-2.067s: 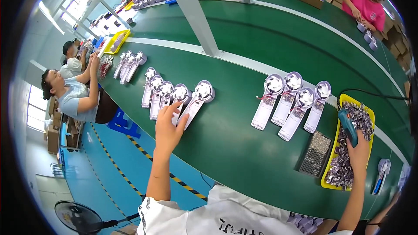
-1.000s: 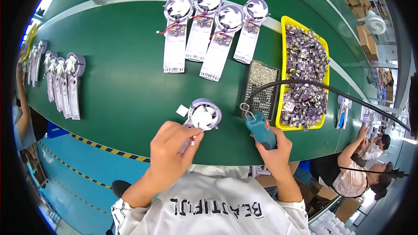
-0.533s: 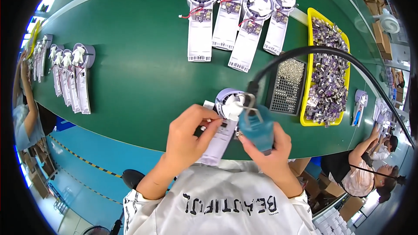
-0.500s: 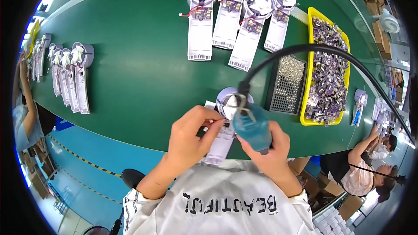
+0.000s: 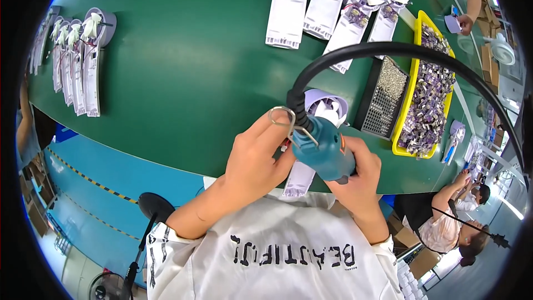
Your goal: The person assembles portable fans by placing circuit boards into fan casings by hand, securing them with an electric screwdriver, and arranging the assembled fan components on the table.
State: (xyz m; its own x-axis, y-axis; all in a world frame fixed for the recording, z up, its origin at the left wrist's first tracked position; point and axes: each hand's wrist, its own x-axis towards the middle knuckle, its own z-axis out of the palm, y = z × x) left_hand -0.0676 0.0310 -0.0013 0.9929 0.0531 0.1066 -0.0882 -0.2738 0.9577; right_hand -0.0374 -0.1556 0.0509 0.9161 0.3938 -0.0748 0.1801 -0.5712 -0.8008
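My right hand (image 5: 358, 175) is wrapped around a teal electric screwdriver (image 5: 328, 153), which has a wire hanging loop and a thick black cable (image 5: 383, 49) at its top. Below it lies a white fan housing (image 5: 300, 180) with a round lilac head and white blades; the tool and my hands cover its middle, so the bit's tip is hidden. At the housing's left side, my left hand (image 5: 255, 161) has its thumb and index finger closing together. A small red and white bit shows between those fingers, but what they pinch is mostly hidden.
Several fan housings (image 5: 286, 16) lie at the back, and more (image 5: 91, 80) stand at the left. Right of my hands are a black perforated tray (image 5: 378, 125) of small metal parts and a yellow bin (image 5: 398, 147) of small circuit boards. Other people work at the right.
The view has shifted, so the far housings sit higher and the bins further right. My left fingers have moved up beside the screwdriver's loop. The screwdriver stays in my right hand over the housing.
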